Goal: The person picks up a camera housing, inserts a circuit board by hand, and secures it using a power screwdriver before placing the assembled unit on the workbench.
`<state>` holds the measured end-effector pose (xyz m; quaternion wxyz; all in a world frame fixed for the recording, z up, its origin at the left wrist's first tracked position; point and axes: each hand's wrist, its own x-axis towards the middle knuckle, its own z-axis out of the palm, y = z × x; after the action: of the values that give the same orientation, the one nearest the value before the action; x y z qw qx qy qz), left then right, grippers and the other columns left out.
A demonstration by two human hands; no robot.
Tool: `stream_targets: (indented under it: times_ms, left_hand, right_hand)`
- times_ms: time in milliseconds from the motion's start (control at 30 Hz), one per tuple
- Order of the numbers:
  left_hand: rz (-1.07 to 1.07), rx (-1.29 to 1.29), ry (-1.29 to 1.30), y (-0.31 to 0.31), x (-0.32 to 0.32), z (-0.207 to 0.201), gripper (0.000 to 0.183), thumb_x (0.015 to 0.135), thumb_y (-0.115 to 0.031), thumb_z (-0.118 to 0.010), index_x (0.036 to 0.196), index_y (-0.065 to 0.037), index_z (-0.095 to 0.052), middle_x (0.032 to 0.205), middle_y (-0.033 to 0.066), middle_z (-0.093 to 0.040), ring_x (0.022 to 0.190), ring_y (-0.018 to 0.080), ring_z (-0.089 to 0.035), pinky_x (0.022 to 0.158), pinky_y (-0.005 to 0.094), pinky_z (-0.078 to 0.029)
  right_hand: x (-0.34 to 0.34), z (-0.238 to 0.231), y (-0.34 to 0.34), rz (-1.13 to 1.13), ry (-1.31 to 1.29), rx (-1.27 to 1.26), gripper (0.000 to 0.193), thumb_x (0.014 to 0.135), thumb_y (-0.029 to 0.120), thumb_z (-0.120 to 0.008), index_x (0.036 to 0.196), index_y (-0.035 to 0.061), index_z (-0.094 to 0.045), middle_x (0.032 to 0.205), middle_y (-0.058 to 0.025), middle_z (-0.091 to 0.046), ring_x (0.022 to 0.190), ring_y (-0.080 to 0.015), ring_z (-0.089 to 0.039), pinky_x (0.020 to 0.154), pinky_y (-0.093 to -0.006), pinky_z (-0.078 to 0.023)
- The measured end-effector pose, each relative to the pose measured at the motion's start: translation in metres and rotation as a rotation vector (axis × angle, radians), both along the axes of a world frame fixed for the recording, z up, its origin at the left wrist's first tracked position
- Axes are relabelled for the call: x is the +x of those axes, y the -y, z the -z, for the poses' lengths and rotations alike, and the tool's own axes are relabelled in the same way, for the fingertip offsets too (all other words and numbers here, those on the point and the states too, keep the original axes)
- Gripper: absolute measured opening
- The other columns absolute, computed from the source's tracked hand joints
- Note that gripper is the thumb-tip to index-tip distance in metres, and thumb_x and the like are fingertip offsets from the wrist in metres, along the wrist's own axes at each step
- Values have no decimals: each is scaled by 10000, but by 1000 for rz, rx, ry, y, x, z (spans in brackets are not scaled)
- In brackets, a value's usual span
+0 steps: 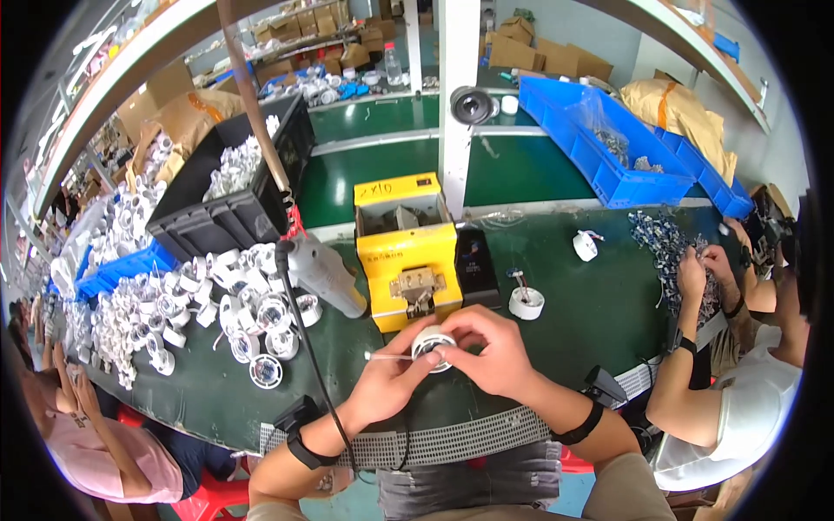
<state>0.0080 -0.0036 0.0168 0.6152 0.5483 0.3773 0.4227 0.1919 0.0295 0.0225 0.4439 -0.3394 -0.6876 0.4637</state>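
Observation:
In front of my body, both hands hold a small round white housing (432,346) with a dark inside. My left hand (382,382) grips its left side, the thumb reaching onto the face. From the right, my right hand (493,352) is closed round it, thumb pressed at the opening. A thin white wire with a small plug (375,356) sticks out to the left over my left fingers. Just beyond my hands stands a yellow box-shaped machine (404,269) with an open top. To its left hangs a grey electric screwdriver (326,276) on a cable.
White round housings (265,326) pile up on the left, below a black crate (217,217). A white cup with wires (526,303) stands on the right. Blue bins (599,143) lie at the back right. Co-workers sit on both sides, one handling small wired parts (665,252).

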Motion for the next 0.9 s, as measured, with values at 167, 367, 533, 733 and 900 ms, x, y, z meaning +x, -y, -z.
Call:
stream_targets:
  times_ms: [167, 367, 533, 733, 900]
  left_hand:
    - [1, -8, 28, -4, -7, 10, 450, 969, -75, -487, 1388, 14, -353, 1211, 103, -540, 1044, 171, -574, 847, 338, -556]
    - [5, 105, -177, -2, -11, 18, 424, 906, 16, -495, 1327, 4, -447, 1254, 127, -540, 1134, 212, -537, 969, 370, -454]
    - [8, 206, -275, -9, -14, 29, 432, 880, -9, -549, 1305, 2, -472, 1279, 140, -526, 1153, 225, -514, 1002, 364, -411]
    - [-91, -279, 5, -12, -8, 27, 374, 965, -65, -456, 1313, 64, -410, 1116, 151, -586, 921, 239, -639, 797, 338, -588]
    - [-119, -346, 33, -16, -6, 28, 391, 953, -48, -450, 1319, 77, -399, 1054, 150, -598, 846, 217, -657, 747, 306, -598]
  right_hand:
    - [-6, -15, -11, 31, 202, 315, 230, 776, 43, -721, 988, 7, -638, 942, -94, -635, 823, -176, -652, 695, -272, -535]
    - [-90, -46, -22, 178, 144, 549, 743, 759, 265, -764, 1358, 49, -381, 1244, -201, -515, 1110, -314, -552, 879, -396, -491]
    - [-132, -46, -29, 59, 56, 346, 685, 796, 186, -710, 1353, 12, -351, 1094, -173, -568, 886, -302, -603, 823, -406, -493]
    - [-97, -68, -29, 165, -745, 151, 553, 967, 431, -460, 1305, 10, -343, 787, -77, -565, 593, -140, -554, 525, -279, -482]
    - [-73, -73, -46, 303, -485, 164, 395, 953, 289, -505, 1145, -44, -415, 594, -62, -516, 471, -131, -506, 469, -269, -423]
